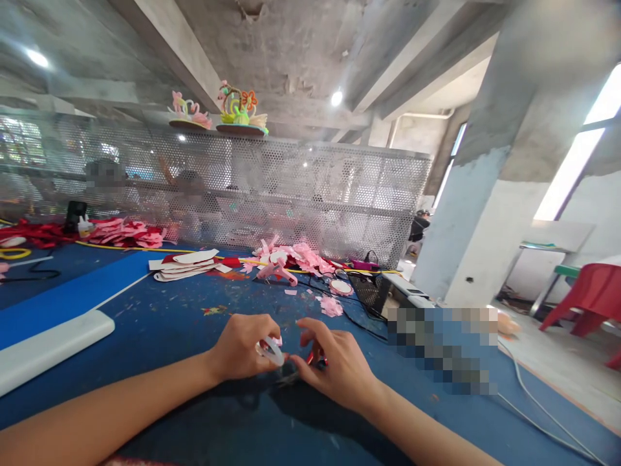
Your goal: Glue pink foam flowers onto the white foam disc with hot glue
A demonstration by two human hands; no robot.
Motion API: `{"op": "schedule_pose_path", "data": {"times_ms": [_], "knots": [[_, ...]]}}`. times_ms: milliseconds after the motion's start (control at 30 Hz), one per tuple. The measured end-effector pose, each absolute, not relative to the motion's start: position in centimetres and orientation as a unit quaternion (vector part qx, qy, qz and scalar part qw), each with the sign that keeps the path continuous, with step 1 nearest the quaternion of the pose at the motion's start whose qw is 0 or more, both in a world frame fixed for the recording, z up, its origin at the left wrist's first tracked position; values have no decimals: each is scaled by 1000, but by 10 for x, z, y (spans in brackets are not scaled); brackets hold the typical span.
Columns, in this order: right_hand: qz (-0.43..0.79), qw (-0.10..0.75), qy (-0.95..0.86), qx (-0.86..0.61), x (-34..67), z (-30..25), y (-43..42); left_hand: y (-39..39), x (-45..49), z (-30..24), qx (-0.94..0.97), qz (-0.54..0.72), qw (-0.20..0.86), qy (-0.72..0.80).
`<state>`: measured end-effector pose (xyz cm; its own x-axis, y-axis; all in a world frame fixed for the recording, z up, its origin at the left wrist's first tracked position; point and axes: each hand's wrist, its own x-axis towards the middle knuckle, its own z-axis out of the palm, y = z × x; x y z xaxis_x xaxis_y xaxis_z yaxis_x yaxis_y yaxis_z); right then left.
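Note:
My left hand [242, 346] rests on the blue table [160, 323], fingers curled round a small white curved piece [272, 351] with a bit of pink at its top. My right hand [334, 366] is right beside it, fingers pinched on a small red item [310, 356] that I cannot make out. The two hands nearly touch at the fingertips. A dark patch lies on the table just under them.
Pink cut pieces [303, 259] and a white-and-red stack of shapes [187, 265] lie further back. A white slab [48, 343] sits at the left. Black cables [349, 310] run right. A perforated metal screen [291, 188] backs the table; a red chair [592, 294] stands far right.

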<state>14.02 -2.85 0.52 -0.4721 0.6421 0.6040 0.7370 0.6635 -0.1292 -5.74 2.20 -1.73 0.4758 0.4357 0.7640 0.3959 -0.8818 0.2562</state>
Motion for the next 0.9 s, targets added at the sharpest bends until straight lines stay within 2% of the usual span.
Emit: {"op": "schedule_pose_path", "data": {"times_ms": [67, 200, 500, 667, 900], "knots": [[-108, 297, -871, -378, 138, 3, -28, 24, -57, -16, 874, 423, -31, 236], [-156, 256, -891, -342, 135, -1, -27, 21, -52, -13, 880, 410, -15, 238], [-199, 306, -880, -305, 140, 0, -26, 17, -48, -18, 894, 364, 59, 256], [-194, 300, -885, -299, 139, 4, -27, 19, -46, -20, 888, 347, 99, 286], [-170, 286, -891, -310, 139, 4, -25, 21, -45, -21, 898, 319, 83, 291]]}}
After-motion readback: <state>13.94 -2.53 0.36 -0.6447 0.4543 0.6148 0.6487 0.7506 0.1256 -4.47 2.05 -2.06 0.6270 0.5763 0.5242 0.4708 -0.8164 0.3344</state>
